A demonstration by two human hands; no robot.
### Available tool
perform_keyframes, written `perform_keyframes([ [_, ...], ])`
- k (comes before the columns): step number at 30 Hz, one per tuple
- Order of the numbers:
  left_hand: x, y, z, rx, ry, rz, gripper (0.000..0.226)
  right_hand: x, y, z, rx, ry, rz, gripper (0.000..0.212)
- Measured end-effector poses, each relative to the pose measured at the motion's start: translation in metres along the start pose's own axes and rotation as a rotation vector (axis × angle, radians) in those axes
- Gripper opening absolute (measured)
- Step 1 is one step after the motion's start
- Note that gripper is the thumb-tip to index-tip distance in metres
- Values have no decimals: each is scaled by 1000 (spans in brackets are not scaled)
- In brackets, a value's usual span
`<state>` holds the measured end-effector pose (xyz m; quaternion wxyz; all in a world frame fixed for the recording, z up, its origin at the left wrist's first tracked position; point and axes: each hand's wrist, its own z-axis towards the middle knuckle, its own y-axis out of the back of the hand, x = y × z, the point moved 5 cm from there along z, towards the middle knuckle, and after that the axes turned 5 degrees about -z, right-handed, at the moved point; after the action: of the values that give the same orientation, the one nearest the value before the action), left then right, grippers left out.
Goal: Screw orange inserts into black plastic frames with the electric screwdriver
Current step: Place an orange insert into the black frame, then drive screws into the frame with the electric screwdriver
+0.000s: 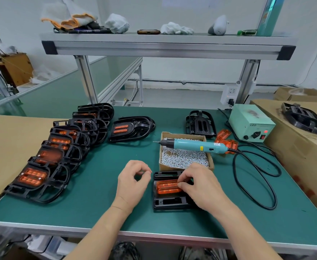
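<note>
Orange insert (168, 186) pinched by right hand (200, 186), seated in black frame (169, 202) near counter (97, 194) front edge, presumably for screwing. Left hand (133, 182) curled alongside; contents cannot be told.

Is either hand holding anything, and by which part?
Right hand pinches the insert at its right end. Left hand, fingers curled: cannot tell.

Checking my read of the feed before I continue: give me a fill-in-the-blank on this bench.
The electric screwdriver lies across the cardboard box of ____.
The right hand touches the orange ____ in the nearest black frame.
The green control box shows a ____ light.
Missing: screws; insert; red.
</note>
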<state>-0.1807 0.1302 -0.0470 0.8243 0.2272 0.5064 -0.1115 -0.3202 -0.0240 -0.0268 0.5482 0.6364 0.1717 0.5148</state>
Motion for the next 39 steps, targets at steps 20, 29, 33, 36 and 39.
perform_keyframes([
  [20, 0, -31, -8, 462, -142, 275, 9, 1, 1, 7, 130, 2, -23, 9],
  [29, -3, -28, -8, 453, -166, 282, 16, -7, 0, 41, -128, -736, 1853, 50],
  [33, -2, -26, -7, 446, -97, 268, 30, -3, -6, 66, -166, -863, 1978, 57],
  [36, 0, -25, -7, 439, -54, 260, 35, -5, -15, 80, -135, -914, 2038, 51],
  [39, 0, -24, -7, 436, -55, 264, 35, -5, -20, 88, -118, -950, 2044, 52],
])
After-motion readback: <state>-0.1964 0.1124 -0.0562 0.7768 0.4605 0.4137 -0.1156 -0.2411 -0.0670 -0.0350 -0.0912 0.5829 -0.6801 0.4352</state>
